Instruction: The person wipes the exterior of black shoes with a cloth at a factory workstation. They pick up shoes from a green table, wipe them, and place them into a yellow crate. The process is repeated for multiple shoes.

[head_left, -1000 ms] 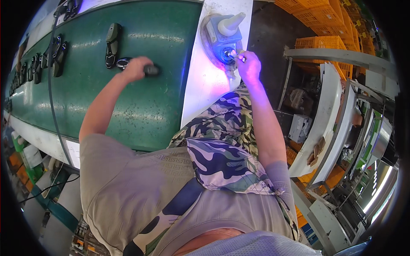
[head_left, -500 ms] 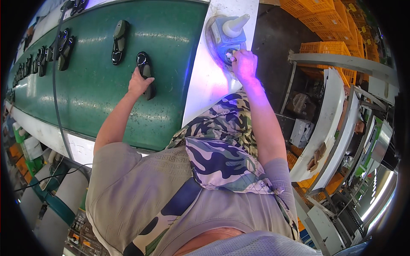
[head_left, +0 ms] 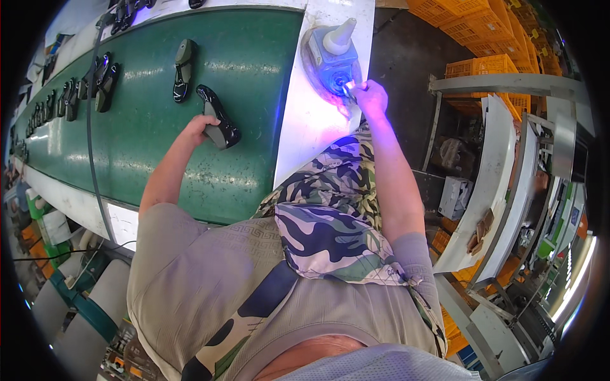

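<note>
My left hand [head_left: 199, 129] grips a glossy black shoe [head_left: 227, 125] with a grey sole, held on its side over the green belt [head_left: 146, 165]. Its thumb and fingers wrap the middle of the shoe. Another black shoe [head_left: 182, 71], grey insole showing, lies on the belt just beyond. On the white ledge to the right stands a bluish square container [head_left: 335, 61] with a white cone-shaped nozzle on top. Beside its front opening, my right hand [head_left: 372, 100] is closed on a small pale-tipped piece [head_left: 349, 87] whose kind I cannot make out under the violet light.
Several more black shoes [head_left: 107, 87] line the far left of the belt. A dark cable [head_left: 89, 136] hangs across its left part. Stacked orange crates [head_left: 480, 66] and a grey metal rail [head_left: 508, 85] stand to the right. A white shelf [head_left: 486, 184] lies nearer on that side.
My left hand has tilted the shoe and turned it, so more of its grey sole shows. My right hand has drawn slightly toward me and right, away from the container's opening.
</note>
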`<state>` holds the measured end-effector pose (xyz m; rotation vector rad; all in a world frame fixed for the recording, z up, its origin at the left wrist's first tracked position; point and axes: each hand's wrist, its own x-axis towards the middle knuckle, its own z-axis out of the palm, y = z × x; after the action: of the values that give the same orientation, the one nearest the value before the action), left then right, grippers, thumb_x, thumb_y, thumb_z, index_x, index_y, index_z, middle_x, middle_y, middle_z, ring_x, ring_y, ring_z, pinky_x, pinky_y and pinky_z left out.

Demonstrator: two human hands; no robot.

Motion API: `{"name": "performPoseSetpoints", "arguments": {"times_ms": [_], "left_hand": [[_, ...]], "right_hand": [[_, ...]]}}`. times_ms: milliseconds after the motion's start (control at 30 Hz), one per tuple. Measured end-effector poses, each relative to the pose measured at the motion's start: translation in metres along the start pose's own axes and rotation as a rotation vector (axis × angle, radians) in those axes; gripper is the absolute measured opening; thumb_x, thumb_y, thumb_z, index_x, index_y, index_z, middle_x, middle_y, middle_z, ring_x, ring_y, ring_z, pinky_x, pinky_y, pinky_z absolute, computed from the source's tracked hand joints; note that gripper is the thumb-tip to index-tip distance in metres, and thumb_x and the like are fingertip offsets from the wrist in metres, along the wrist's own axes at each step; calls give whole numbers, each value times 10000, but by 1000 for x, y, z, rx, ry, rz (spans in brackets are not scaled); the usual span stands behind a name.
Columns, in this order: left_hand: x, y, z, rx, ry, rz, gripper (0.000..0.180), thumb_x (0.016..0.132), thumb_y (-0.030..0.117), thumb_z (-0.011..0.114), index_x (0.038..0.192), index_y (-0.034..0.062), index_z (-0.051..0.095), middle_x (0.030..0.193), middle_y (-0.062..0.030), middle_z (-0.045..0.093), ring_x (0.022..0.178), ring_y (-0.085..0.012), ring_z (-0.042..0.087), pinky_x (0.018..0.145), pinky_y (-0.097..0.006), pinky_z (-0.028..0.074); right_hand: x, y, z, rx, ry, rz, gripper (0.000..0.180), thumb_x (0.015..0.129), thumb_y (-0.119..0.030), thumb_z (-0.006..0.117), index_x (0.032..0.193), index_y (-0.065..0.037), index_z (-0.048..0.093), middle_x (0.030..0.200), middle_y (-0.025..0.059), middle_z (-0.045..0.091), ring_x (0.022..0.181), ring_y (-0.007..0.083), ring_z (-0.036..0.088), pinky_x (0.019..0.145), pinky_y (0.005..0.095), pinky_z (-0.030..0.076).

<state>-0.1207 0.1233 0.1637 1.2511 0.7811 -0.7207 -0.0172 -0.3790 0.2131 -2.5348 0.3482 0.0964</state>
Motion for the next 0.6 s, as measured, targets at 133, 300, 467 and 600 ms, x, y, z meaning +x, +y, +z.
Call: {"name": "performPoseSetpoints", "arguments": {"times_ms": [133, 300, 467, 600], "left_hand": [[-17, -9, 39, -414, -323, 277, 533, 755, 124, 696, 1258, 5, 563, 1203, -131, 652, 1134, -308, 610, 1070, -457, 435], [-24, 4, 130, -585, -528, 384, 524, 802, 176, 729, 1282, 43, 566, 1253, -113, 641, 1176, -297, 592, 1083, -444, 421], [-81, 52, 231, 113, -245, 1038, 492, 706, 85, 810, 1156, 17, 623, 1116, -71, 675, 1028, -204, 640, 965, -358, 494], [-111, 75, 263, 519, -201, 1482, 520, 686, 91, 810, 1156, -12, 612, 1129, -165, 680, 1014, -300, 675, 918, -375, 536]], "right_hand": [[0, 31, 2, 85, 53, 95, 206, 800, -239, 664, 822, -36, 697, 755, 134, 680, 719, 292, 663, 698, 387, 519], [-11, 40, -9, 803, -75, 291, 112, 771, -136, 714, 789, -40, 658, 756, 50, 667, 614, 162, 609, 578, 308, 469], [-44, 3, -59, 1196, -190, 345, 114, 782, -108, 737, 836, -89, 638, 770, 14, 645, 631, 105, 582, 579, 250, 432], [-61, -19, -85, 1304, -190, 129, 119, 788, -69, 739, 833, -73, 629, 774, 24, 638, 698, 116, 596, 638, 272, 460]]}}
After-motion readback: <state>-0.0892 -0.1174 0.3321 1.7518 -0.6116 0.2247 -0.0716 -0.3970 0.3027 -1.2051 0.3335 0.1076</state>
